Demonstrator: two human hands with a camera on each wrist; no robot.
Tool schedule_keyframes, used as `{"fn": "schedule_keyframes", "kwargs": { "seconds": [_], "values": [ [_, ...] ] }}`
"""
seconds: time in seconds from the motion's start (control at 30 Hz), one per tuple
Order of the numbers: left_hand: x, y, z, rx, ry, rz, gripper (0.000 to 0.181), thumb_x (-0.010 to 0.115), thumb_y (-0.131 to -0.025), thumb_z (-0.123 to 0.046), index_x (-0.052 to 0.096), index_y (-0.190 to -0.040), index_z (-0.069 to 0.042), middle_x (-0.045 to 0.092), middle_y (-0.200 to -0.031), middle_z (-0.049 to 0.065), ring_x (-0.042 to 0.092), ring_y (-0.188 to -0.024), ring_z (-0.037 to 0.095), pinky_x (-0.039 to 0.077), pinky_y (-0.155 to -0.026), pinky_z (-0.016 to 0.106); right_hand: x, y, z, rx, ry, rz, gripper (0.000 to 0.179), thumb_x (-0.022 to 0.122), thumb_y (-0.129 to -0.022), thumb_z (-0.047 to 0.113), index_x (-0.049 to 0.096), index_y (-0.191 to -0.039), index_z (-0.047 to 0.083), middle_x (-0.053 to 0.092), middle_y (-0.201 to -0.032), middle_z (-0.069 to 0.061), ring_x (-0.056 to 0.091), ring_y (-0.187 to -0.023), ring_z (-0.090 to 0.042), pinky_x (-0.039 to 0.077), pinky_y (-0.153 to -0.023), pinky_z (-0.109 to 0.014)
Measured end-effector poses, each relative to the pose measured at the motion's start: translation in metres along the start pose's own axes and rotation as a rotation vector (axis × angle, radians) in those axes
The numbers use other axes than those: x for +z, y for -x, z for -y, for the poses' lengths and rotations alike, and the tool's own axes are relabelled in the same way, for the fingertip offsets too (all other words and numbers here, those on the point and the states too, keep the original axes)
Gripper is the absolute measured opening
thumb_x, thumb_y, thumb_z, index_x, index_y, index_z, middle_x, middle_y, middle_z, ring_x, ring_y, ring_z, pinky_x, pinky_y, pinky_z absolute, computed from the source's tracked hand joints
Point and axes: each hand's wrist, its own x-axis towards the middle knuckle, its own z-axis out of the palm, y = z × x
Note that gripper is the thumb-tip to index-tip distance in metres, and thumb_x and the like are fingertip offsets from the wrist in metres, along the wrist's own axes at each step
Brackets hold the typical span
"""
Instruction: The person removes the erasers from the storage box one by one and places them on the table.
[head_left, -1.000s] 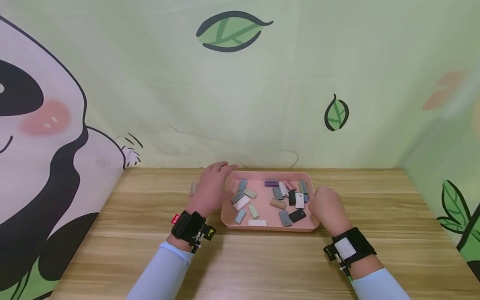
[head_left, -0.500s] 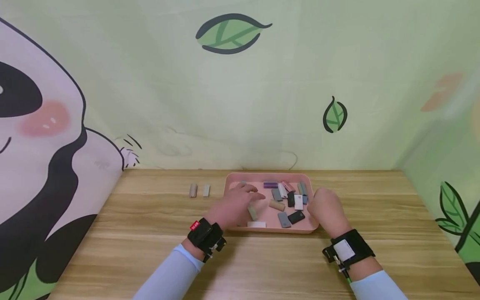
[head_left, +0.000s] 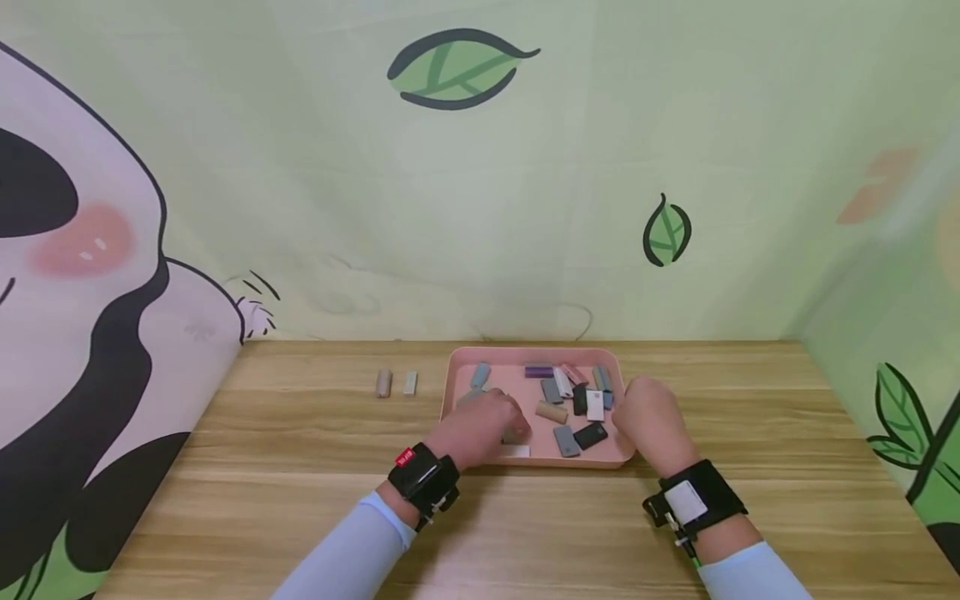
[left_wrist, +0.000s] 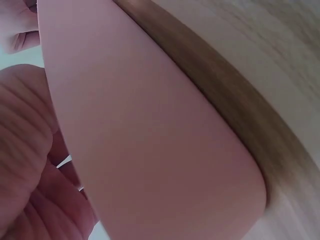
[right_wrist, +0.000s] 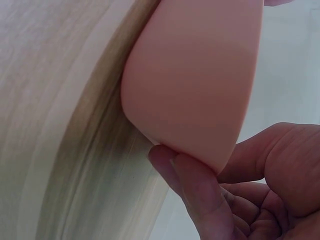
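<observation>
A shallow pink tray [head_left: 536, 461] sits on the wooden table, holding several small rectangular blocks in grey, white, black, blue and tan. My right hand [head_left: 654, 421] pinches the tray's right wall between thumb and fingers; in the right wrist view the fingertips [right_wrist: 192, 180] press its outer side. Over the tray's left front part, my left hand [head_left: 480, 427] reaches down with curled fingers around a small pale green block [head_left: 517, 435]. The hand covers most of that block. In the left wrist view, the tray wall [left_wrist: 145, 130] hides the left fingertips.
Two small blocks, a brownish one [head_left: 383, 383] and a pale one [head_left: 410, 383], lie on the table left of the tray. In the tray, a black block [head_left: 591, 436] and a tan block [head_left: 551, 412] lie farther right. A printed cloth backdrop [head_left: 480, 208] stands behind the table.
My left hand has moved right and down from the tray's left edge into its left part, its fingers curling inward. The pale block beside the brownish one came into view. My right hand stays put.
</observation>
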Motion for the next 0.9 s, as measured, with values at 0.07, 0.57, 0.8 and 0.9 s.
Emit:
{"fn": "schedule_keyframes", "kwargs": {
  "seconds": [0.07,0.57,0.8,0.9],
  "values": [
    [0.0004,-0.0003,-0.0008,-0.01,0.007,0.01,0.031,0.069,-0.079,0.0,0.074,-0.099,-0.023,0.07,-0.099,-0.008,0.062,-0.096,0.009,0.049,-0.088,0.027,-0.0002,0.0003,0.0003,0.004,0.003,0.004,0.013,0.056,-0.084,0.005,0.062,-0.087,-0.005,0.055,-0.071,-0.012,0.055,-0.054,-0.02,0.038,-0.042,-0.023],
    [0.0005,-0.0014,-0.0011,-0.095,0.057,0.046,0.028,0.066,-0.079,0.001,0.074,-0.096,-0.02,0.07,-0.096,-0.007,0.063,-0.092,0.007,0.05,-0.082,0.024,-0.0021,0.0017,-0.0009,0.007,0.014,0.013,0.014,0.055,-0.085,0.006,0.061,-0.088,-0.006,0.055,-0.071,-0.013,0.055,-0.054,-0.02,0.038,-0.042,-0.023],
    [-0.0001,0.0,0.001,-0.104,0.057,0.029,0.029,0.065,-0.08,0.002,0.074,-0.098,-0.019,0.071,-0.099,-0.006,0.064,-0.094,0.008,0.051,-0.083,0.024,-0.0023,-0.0004,0.0006,0.008,0.023,0.003,0.013,0.056,-0.084,0.007,0.061,-0.085,-0.004,0.055,-0.071,-0.012,0.056,-0.054,-0.02,0.039,-0.042,-0.023],
    [0.0,0.002,0.0016,-0.115,0.071,0.03,0.029,0.065,-0.08,0.002,0.074,-0.098,-0.019,0.071,-0.1,-0.005,0.064,-0.094,0.007,0.051,-0.084,0.025,-0.0008,-0.0003,0.0007,0.011,0.018,0.01,0.013,0.056,-0.084,0.007,0.061,-0.086,-0.004,0.056,-0.071,-0.012,0.056,-0.055,-0.02,0.04,-0.042,-0.023]
  ]
}}
